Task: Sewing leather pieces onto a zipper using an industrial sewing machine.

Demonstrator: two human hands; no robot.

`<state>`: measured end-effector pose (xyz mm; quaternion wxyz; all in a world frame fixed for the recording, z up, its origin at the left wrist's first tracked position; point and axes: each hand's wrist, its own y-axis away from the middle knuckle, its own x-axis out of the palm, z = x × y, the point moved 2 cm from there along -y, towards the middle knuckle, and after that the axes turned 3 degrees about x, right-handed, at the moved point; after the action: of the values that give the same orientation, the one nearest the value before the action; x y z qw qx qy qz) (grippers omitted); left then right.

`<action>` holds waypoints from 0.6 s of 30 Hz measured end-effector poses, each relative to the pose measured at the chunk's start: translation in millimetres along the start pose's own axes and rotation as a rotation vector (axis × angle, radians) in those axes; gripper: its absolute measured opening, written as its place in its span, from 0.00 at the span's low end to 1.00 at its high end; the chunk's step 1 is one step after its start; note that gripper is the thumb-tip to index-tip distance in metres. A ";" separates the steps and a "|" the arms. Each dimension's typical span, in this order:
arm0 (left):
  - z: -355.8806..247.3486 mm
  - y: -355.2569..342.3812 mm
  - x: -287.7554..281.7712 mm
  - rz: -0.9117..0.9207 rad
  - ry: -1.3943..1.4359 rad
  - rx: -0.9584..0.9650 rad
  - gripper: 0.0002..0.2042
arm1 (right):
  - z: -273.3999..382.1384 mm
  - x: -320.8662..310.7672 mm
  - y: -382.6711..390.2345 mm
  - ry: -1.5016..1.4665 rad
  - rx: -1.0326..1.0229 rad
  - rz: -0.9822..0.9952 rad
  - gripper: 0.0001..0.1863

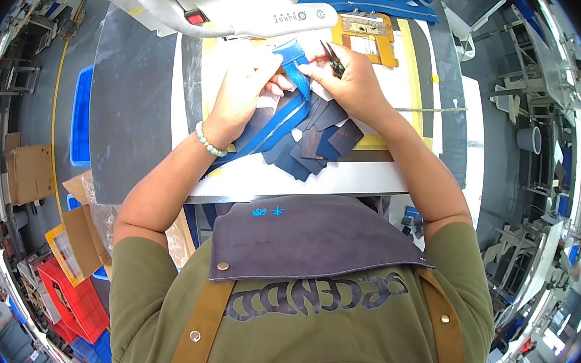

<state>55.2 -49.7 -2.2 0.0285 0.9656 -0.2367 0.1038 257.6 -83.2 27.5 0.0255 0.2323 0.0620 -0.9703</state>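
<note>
Both my left hand (243, 93) and right hand (352, 82) pinch a long blue fabric zipper tape (286, 119) near its upper end, over a pile of dark, flat, squarish pieces (326, 139); the right also grips a slim black pointed tool (335, 61). I judge I'm lining up that end, calling next for even edges. Leftward, a blue plastic bin (83, 116) and red plastic crate (73, 293) show too poorly to tell their contents.

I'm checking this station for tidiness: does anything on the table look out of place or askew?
Mildly: the dark pieces lie in a loose, overlapping heap at mixed angles, with a blue zipper strip trailing across its left side. That looks untidy. I see no spill or damage, though glare washes out part of the worktable.
</note>
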 end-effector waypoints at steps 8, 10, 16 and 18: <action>-11.1 -0.3 6.8 -0.010 -0.088 0.083 0.07 | -13.0 5.6 -6.2 -0.088 -0.026 -0.010 0.15; -4.2 -1.3 0.4 -0.037 -0.116 0.127 0.07 | 0.9 5.2 -3.7 -0.030 -0.021 -0.089 0.15; -21.2 9.4 19.8 -0.072 -0.785 0.550 0.06 | 25.5 7.1 12.4 0.079 -0.255 -0.121 0.18; -24.2 12.9 33.7 -0.035 -0.826 0.700 0.10 | 20.0 9.2 13.3 0.014 -0.204 -0.135 0.17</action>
<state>73.9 -73.9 28.7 -0.3887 0.8815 -0.1634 -0.2123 241.5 -99.2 39.5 -0.0168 0.2308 0.1763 -0.9568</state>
